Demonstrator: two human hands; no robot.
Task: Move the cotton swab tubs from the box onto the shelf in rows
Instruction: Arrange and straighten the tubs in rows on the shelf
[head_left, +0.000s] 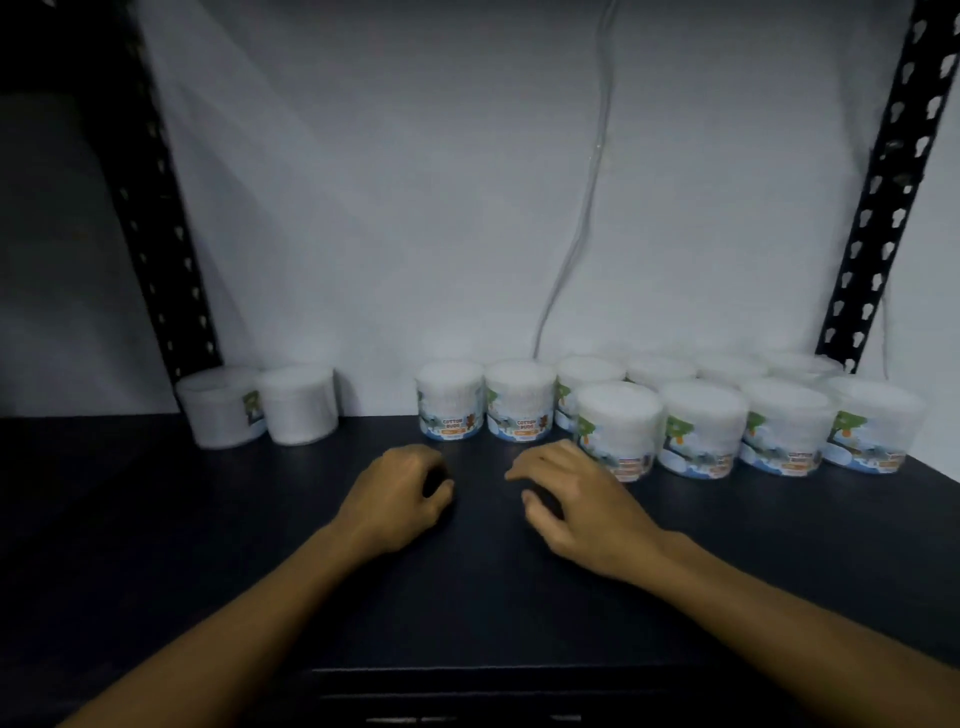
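Hovering hands: the left hand is loosely curled over the shelf and grasps nothing; the right hand is spread and relaxed, also holding nothing, its fingertips just beside the nearest front-row tub.
Tubs' place: a back row along the wall and a front row of four on the right; two tubs stand apart at the left.
Box: not in view (so how many tubs remain cannot be told).
Risk: the right hand could, I judge, brush that nearest tub and skew the row.
Second risk: the light tubs packed touching may topple together if one is nudged.
Surroundings: black slotted uprights at both sides, a pale cable hanging down the wall.
Obstruction: the left upright crowds the two separate tubs.
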